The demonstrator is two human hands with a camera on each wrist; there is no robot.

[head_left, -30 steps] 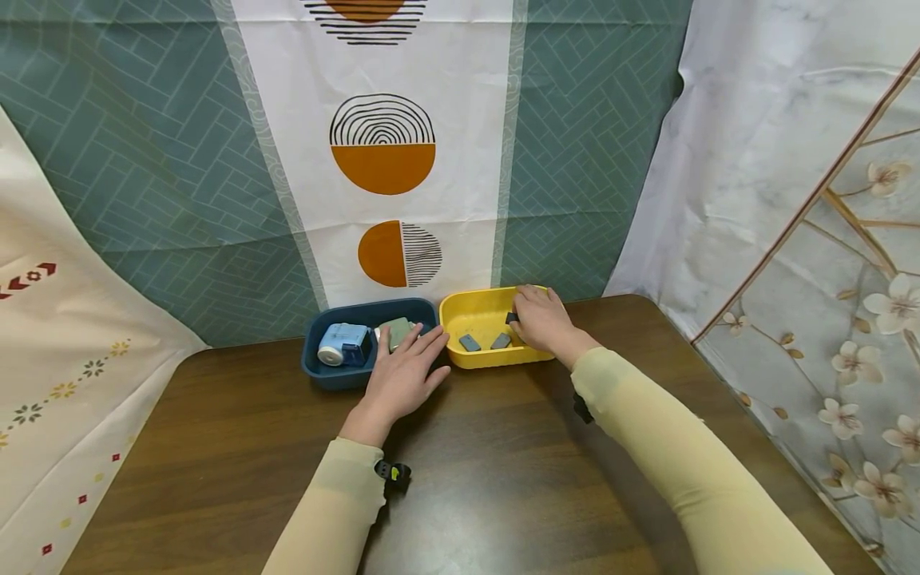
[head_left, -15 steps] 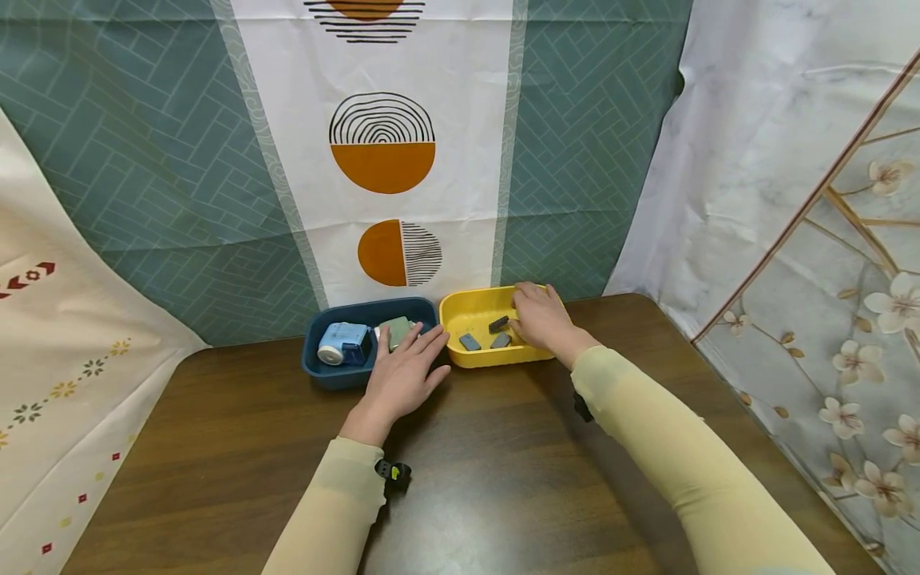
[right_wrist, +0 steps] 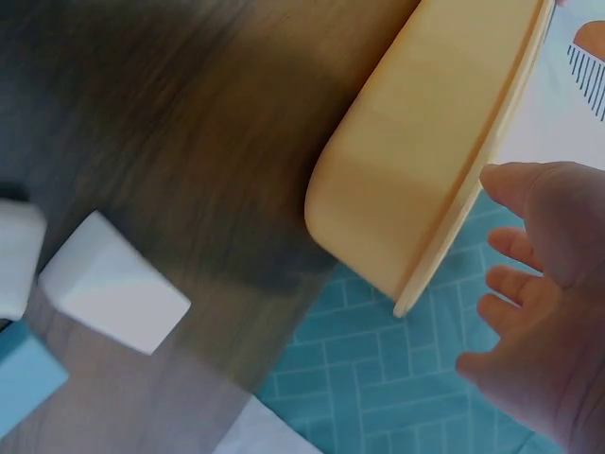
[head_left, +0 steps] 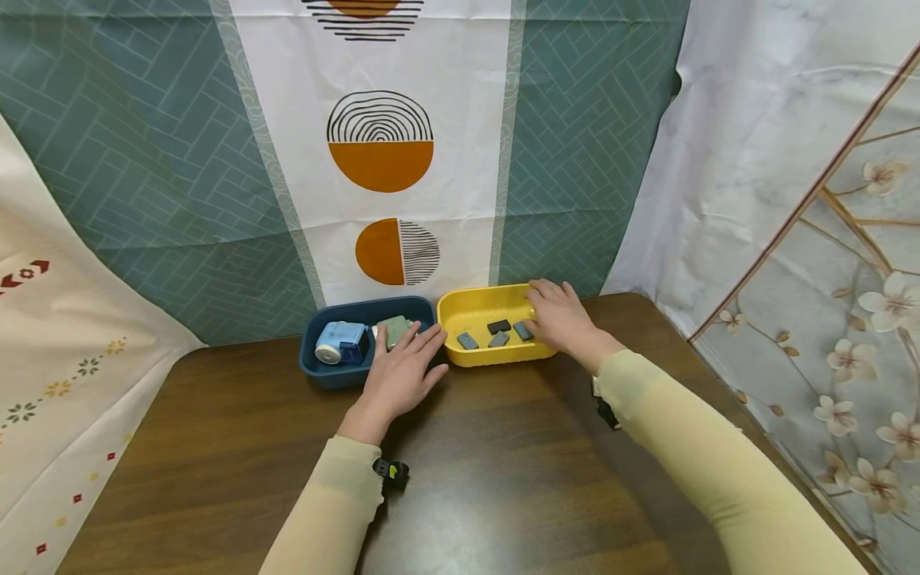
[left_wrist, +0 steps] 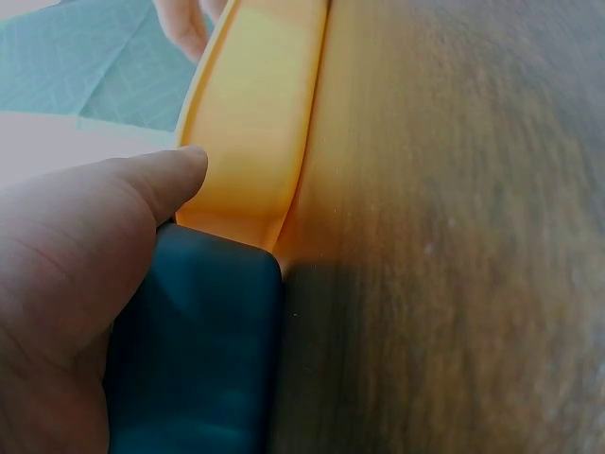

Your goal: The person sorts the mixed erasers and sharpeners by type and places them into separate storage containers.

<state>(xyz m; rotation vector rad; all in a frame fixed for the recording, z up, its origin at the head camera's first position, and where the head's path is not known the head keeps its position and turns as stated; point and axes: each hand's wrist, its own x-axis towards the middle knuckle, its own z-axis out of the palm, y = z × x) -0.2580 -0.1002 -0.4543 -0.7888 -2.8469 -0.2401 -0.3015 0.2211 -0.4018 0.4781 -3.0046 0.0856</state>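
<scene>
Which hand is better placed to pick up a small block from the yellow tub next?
Probably the right hand: it is at the right end of the yellow tub, close beside the nearest small block. The left hand reaches over the blue tub, farther from that block.

Both sleeves (head_left: 323, 503) are long and of pale yellow colour, and the hands (head_left: 398, 379) are bare. A small black device (head_left: 398, 477) with a yellow-green mark (head_left: 393, 471) sits at the left cuff (head_left: 358, 451); another black device (head_left: 607, 413) at the right.
</scene>
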